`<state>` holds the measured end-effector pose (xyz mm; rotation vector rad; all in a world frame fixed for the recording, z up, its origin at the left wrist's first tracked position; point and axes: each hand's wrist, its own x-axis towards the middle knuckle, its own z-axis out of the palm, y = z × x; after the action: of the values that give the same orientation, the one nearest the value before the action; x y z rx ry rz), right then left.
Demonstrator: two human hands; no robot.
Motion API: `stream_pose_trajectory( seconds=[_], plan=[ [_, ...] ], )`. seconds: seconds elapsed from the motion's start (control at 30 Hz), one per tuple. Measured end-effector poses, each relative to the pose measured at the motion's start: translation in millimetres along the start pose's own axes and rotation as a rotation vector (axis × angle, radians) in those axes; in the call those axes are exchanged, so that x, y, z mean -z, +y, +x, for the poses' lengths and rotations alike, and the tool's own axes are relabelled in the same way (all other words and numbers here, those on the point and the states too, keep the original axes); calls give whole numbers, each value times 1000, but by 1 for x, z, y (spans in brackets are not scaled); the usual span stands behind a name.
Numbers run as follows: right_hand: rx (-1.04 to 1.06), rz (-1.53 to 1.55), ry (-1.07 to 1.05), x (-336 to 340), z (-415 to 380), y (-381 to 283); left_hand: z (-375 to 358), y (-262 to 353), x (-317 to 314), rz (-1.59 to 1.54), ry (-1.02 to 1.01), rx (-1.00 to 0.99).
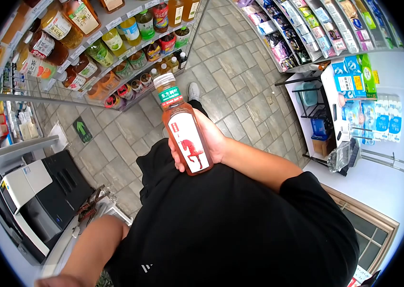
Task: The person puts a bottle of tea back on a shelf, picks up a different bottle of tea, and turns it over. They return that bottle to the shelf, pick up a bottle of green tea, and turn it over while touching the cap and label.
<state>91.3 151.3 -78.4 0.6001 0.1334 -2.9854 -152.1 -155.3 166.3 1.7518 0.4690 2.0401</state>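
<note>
A clear bottle of reddish-brown drink (187, 138) stands out in the middle of the head view, tilted, its white cap towards the shelves. It has a green band at the neck and a white label with a red horse. My right hand (210, 136) is closed around its lower body, with the thumb side hidden behind the bottle and fingertips showing at its left edge. My left arm is bent at the lower left. Only a blurred part of what seems to be my left hand (58, 281) shows at the bottom edge, its fingers not visible.
Shelves of bottled drinks (116, 40) stand at the upper left, and a rack of packaged goods (307, 28) at the upper right. A black and white machine (44, 196) is at the left. Packs of bottled water (387, 117) and a black stand (314, 98) are at the right.
</note>
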Motion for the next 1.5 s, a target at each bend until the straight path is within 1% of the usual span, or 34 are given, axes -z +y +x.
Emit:
stream_pose_trajectory(
  seconds=[0.03,0.07,0.1,0.17,0.23,0.3,0.37,0.43,0.5,0.57,0.63,0.67,0.7,0.77,0.83,0.87,0.93,0.97,1.03,1.07,1.1,1.13,1.17,1.2,1.23,1.27,1.3,1.37,1.4,1.43,1.5],
  plan=[
    [-5,1,-1,0,0,0,15,-30,-9,152,27,74],
    [-2,8,10,0,0,-1,16,-50,-14,248,63,108],
    [0,18,22,1,0,0,15,-68,-18,278,103,141],
    [-1,-4,10,2,0,-2,-22,-100,-20,505,262,53],
    [-5,-24,1,3,-1,-4,-44,-132,-14,219,271,211],
    [4,-23,11,2,-7,-3,-73,-155,-21,133,298,336],
    [3,-19,11,4,-6,-3,-92,-175,-46,3,534,506],
    [3,-15,12,6,-5,-3,-112,-193,-59,-228,699,626],
    [2,64,24,7,-4,-4,-124,-208,-67,-278,659,761],
    [-27,99,43,9,-5,-7,-139,-222,-73,-418,673,848],
    [-79,6,-27,14,-3,-8,-155,-234,-71,-421,697,889],
    [-17,48,-11,15,-2,-6,-167,-240,-66,-383,716,898],
    [-24,51,-6,15,-3,-6,-181,-245,-57,-347,734,909],
    [-30,87,5,15,-3,-9,-219,-257,-32,-179,835,994],
    [-27,94,17,17,-4,-12,-261,-265,-5,-43,972,1213],
    [-21,110,12,18,-4,-13,-279,-270,5,-43,981,1214],
    [-15,92,-12,22,-5,-16,-316,-277,20,199,905,1484],
    [-20,95,-9,25,-6,-17,-340,-278,24,198,910,1488],
    [-17,34,-47,29,-7,-19,-391,-282,30,244,876,1665],
    [-22,88,-6,27,-8,-21,-412,-283,30,241,880,1669],
    [-25,89,-3,30,-8,-22,-432,-284,29,254,912,1737],
    [-20,38,-41,34,-8,-22,-451,-285,27,264,943,1807],
    [-16,-12,-78,37,-8,-23,-471,-286,25,258,949,1810],
    [-22,-12,-70,35,-9,-23,-489,-287,21,285,946,1889],
    [-21,64,-17,30,-8,-24,-499,-289,17,311,942,1965],
    [-17,138,37,28,-8,-25,-508,-291,13,299,951,1976],
    [-11,95,13,29,-8,-26,-525,-294,11,289,956,1976],
    [-5,71,20,32,-9,-27,-560,-301,10,276,885,1926],
    [9,45,1,34,-9,-28,-531,-302,6,291,869,1920],
    [8,45,4,35,-10,-29,-523,-303,8,287,870,1922],
    [11,-2,-28,37,-11,-31,-513,-307,14,417,745,1964]
  ],
)
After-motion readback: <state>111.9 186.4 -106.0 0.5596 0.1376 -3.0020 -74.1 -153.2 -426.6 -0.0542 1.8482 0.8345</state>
